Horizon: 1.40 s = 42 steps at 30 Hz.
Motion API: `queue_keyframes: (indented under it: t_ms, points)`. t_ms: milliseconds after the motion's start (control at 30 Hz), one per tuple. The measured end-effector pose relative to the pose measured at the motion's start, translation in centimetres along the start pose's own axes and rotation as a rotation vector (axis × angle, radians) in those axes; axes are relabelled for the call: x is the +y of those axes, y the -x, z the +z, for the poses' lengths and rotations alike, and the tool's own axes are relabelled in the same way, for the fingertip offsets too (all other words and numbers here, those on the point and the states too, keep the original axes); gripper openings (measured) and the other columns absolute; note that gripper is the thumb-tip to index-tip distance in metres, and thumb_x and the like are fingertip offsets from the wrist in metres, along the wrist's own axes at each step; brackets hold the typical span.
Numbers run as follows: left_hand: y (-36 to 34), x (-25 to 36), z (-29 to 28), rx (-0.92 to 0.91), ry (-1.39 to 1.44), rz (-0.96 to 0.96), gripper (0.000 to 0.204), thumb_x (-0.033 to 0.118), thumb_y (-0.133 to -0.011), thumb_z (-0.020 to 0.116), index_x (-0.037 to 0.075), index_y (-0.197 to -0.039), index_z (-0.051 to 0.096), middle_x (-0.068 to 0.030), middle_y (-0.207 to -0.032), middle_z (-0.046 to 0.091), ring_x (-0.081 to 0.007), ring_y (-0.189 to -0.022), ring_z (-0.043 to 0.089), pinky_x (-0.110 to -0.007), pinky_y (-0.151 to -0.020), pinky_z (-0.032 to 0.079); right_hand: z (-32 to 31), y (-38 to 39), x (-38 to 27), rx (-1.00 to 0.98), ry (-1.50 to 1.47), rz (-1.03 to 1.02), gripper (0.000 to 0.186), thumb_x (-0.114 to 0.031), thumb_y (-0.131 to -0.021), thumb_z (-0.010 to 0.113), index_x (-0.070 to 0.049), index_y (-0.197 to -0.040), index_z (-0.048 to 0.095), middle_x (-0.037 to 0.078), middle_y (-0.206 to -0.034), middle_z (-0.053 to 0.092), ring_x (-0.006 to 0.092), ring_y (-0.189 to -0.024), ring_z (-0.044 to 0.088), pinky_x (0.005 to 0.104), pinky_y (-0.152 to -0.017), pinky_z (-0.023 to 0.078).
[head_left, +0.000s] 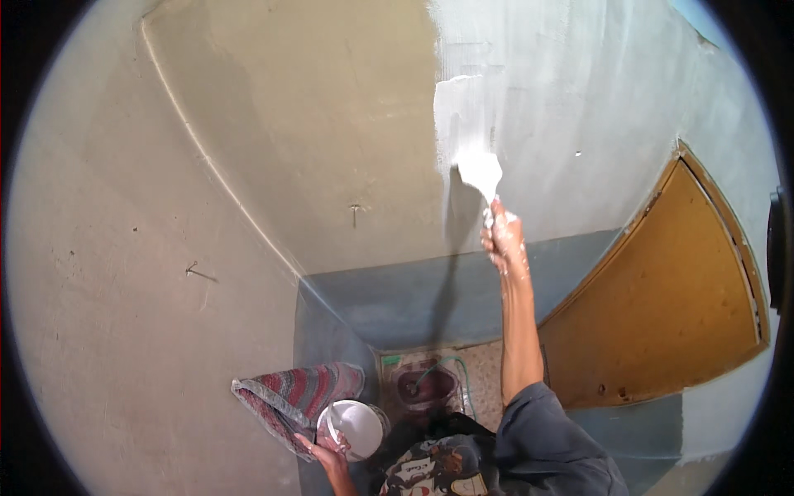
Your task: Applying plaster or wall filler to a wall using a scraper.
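My right hand (504, 237), spotted with white paint, is closed round the handle of a wide flat paintbrush (480, 171). The brush is coated in white and its head lies against the wall, at the edge between a beige part (331, 124) and a whitened part (562, 99). A thick wet white patch (460, 112) shows just above the brush. Low down near my body, my left hand (331, 453) grips a white bucket (381, 431) at its handle side. White paint appears inside the bucket. Part of the left hand's grip is hidden.
A striped red and grey cloth (310, 387) hangs beside the bucket at the left wall. Nails or hooks (356, 208) stick out of the walls. A brown wooden door (662, 306) stands at right. A squat toilet (426, 385) with a green hose (466, 376) lies in the floor below.
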<state>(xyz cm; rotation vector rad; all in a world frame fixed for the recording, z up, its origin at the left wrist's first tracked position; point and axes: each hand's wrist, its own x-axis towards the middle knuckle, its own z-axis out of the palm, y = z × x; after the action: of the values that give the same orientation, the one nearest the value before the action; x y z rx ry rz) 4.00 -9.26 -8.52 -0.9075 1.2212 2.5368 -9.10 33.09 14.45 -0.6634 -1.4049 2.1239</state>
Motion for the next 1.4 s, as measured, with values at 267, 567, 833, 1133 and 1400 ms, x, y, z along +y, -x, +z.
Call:
queue_keyframes:
  t_ms: [267, 567, 833, 1133, 1400]
  points:
    - [-0.3, 0.4, 0.5, 0.014, 0.04, -0.003, 0.092, 0.08, -0.06, 0.023, 0.003, -0.11, 0.035, -0.0057, -0.05, 0.042, -0.0158, -0.038, 0.038, -0.025, -0.034, 0.027, 5.6, 0.4, -11.7, -0.217, -0.099, -0.423, 0.029, -0.03, -0.086, 0.043, -0.006, -0.069, 0.044, -0.004, -0.055, 0.034, 0.005, -0.041, 0.03, 0.0192, -0.034, 0.023]
    - [-0.4, 0.0, 0.8, -0.018, 0.03, -0.02, 0.09, 0.08, -0.061, 0.022, 0.006, -0.11, 0.038, -0.0065, -0.051, 0.042, -0.0144, -0.035, 0.034, -0.022, -0.032, 0.022, 5.1, -4.2, -7.2, -0.241, -0.14, -0.284, 0.03, -0.033, -0.085, 0.043, -0.008, -0.07, 0.044, -0.004, -0.053, 0.033, 0.0041, -0.039, 0.03, 0.0186, -0.032, 0.02]
    - [-1.0, 0.2, 1.1, -0.052, 0.012, -0.022, 0.09, 0.08, -0.061, 0.022, 0.007, -0.114, 0.035, -0.0044, -0.05, 0.04, -0.0137, -0.035, 0.032, -0.022, -0.032, 0.022, -3.3, -2.6, 10.3, 0.016, 0.008, 0.076, 0.031, -0.033, -0.085, 0.044, -0.007, -0.067, 0.045, -0.004, -0.047, 0.033, 0.0053, -0.034, 0.028, 0.0214, -0.029, 0.019]
    - [-1.4, -0.2, 0.6, -0.004, -0.013, -0.044, 0.091, 0.08, -0.06, 0.022, 0.007, -0.112, 0.039, -0.0059, -0.054, 0.043, -0.0154, -0.041, 0.038, -0.023, -0.035, 0.027, -4.5, -0.6, 8.1, 0.098, -0.047, 0.081, 0.031, -0.031, -0.085, 0.043, -0.006, -0.067, 0.043, -0.003, -0.048, 0.031, 0.006, -0.034, 0.028, 0.0205, -0.029, 0.018]
    - [-1.7, -0.5, 0.6, -0.069, -0.029, -0.047, 0.089, 0.08, -0.061, 0.019, 0.006, -0.105, 0.04, -0.0042, -0.049, 0.039, -0.0131, -0.036, 0.033, -0.023, -0.033, 0.022, -0.1, -2.0, -2.9, 0.018, -0.142, -0.076, 0.031, -0.028, -0.086, 0.042, -0.002, -0.069, 0.045, -0.003, -0.05, 0.032, 0.0063, -0.037, 0.029, 0.0199, -0.031, 0.02]
